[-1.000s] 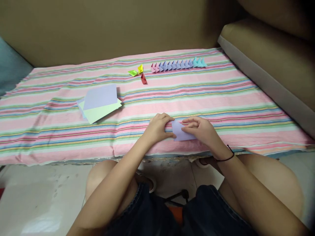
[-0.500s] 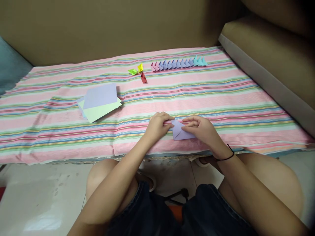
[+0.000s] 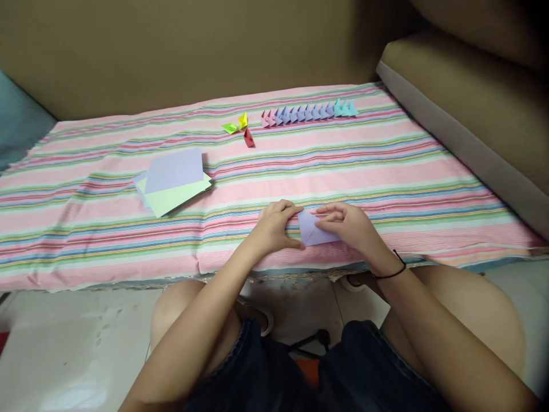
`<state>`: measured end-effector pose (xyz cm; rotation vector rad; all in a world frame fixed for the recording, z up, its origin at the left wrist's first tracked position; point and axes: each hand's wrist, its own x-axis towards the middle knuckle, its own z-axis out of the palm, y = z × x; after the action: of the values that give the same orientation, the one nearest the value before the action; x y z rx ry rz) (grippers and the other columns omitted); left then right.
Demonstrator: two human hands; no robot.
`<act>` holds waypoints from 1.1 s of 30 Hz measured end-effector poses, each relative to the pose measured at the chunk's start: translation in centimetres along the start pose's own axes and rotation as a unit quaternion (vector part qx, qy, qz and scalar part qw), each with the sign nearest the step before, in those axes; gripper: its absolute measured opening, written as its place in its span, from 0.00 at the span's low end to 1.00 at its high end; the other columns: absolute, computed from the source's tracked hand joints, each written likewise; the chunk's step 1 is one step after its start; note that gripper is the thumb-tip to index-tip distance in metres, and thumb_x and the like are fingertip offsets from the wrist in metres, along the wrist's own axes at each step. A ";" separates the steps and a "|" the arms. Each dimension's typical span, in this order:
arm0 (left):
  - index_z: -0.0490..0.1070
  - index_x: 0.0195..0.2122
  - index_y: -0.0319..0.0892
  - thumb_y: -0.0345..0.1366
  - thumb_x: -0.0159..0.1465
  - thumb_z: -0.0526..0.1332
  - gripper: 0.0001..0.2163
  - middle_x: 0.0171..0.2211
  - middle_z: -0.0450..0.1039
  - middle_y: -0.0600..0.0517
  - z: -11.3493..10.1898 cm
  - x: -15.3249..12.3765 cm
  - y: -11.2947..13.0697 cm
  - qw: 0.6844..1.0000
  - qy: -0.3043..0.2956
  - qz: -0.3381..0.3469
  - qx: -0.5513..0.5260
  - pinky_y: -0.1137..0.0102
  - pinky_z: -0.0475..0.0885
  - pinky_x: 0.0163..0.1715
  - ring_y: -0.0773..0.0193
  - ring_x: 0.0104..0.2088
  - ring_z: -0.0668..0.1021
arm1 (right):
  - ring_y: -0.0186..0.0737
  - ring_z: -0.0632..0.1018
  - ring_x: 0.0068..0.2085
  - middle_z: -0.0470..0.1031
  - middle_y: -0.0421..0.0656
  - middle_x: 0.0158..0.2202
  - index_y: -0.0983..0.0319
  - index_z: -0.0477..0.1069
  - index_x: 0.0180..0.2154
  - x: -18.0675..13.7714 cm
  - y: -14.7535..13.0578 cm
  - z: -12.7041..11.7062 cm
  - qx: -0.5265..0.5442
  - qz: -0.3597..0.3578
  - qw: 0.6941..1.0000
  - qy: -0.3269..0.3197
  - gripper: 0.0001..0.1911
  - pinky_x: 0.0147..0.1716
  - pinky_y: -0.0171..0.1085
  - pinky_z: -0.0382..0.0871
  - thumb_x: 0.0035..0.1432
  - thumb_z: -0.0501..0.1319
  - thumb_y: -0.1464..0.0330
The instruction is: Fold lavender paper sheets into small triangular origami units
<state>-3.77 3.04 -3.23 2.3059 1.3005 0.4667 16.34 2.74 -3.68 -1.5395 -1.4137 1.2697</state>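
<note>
A small lilac paper (image 3: 309,230), partly folded with a diagonal crease, lies near the front edge of the striped cloth (image 3: 386,166). My left hand (image 3: 274,226) pinches its left edge with curled fingers and thumb. My right hand (image 3: 349,226) presses down on its right side, fingertips together on the fold. A black band circles my right wrist.
A stack of lilac and pale green paper sheets (image 3: 174,180) lies to the left. At the back stand a row of several folded pink, lilac and blue pieces (image 3: 306,111), plus green (image 3: 230,128), yellow (image 3: 243,120) and red (image 3: 249,137) ones. A cushion edge (image 3: 454,137) borders the right.
My left thumb has shifted down along the paper's left edge. The paper stays in place between both hands; the view has tilted slightly.
</note>
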 end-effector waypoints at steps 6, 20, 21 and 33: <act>0.61 0.59 0.48 0.47 0.39 0.73 0.44 0.55 0.60 0.45 0.0 -0.5 -0.3 0.998 -0.024 0.003 -0.050 0.54 0.58 0.55 0.47 0.56 0.63 | 0.39 0.75 0.26 0.77 0.41 0.23 0.64 0.74 0.38 0.1 0.1 0.1 0.021 -0.003 1.000 -0.006 0.19 0.25 0.35 0.65 0.40 0.67 0.66; 0.62 0.58 0.46 0.43 0.39 0.74 0.43 0.54 0.63 0.45 -0.3 -0.5 0.1 0.999 -0.021 -0.024 -0.030 0.52 0.59 0.54 0.48 0.54 0.65 | 0.38 0.75 0.25 0.76 0.39 0.22 0.63 0.73 0.36 0.3 0.5 0.4 0.056 -0.018 0.998 -0.006 0.18 0.26 0.35 0.66 0.38 0.68 0.68; 0.61 0.58 0.46 0.43 0.37 0.75 0.45 0.54 0.62 0.44 -0.4 -0.6 0.1 0.998 -0.021 -0.020 -0.055 0.52 0.58 0.55 0.47 0.55 0.65 | 0.38 0.75 0.24 0.76 0.39 0.21 0.64 0.73 0.35 0.2 0.5 0.4 0.065 -0.021 0.998 -0.004 0.18 0.27 0.36 0.66 0.38 0.69 0.67; 0.73 0.27 0.36 0.47 0.49 0.67 0.16 0.24 0.74 0.50 -0.1 0.1 1.1 0.902 0.125 -0.092 -0.402 0.71 0.68 0.29 0.65 0.26 0.75 | 0.46 0.79 0.36 0.79 0.45 0.31 0.61 0.71 0.37 -0.9 -1.0 1.8 0.153 -0.136 0.979 0.025 0.19 0.39 0.43 0.72 0.47 0.66 0.56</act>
<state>-2.98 2.69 -2.54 1.4519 1.1213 1.0323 14.36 1.83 -3.07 -1.1233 -1.2765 1.2066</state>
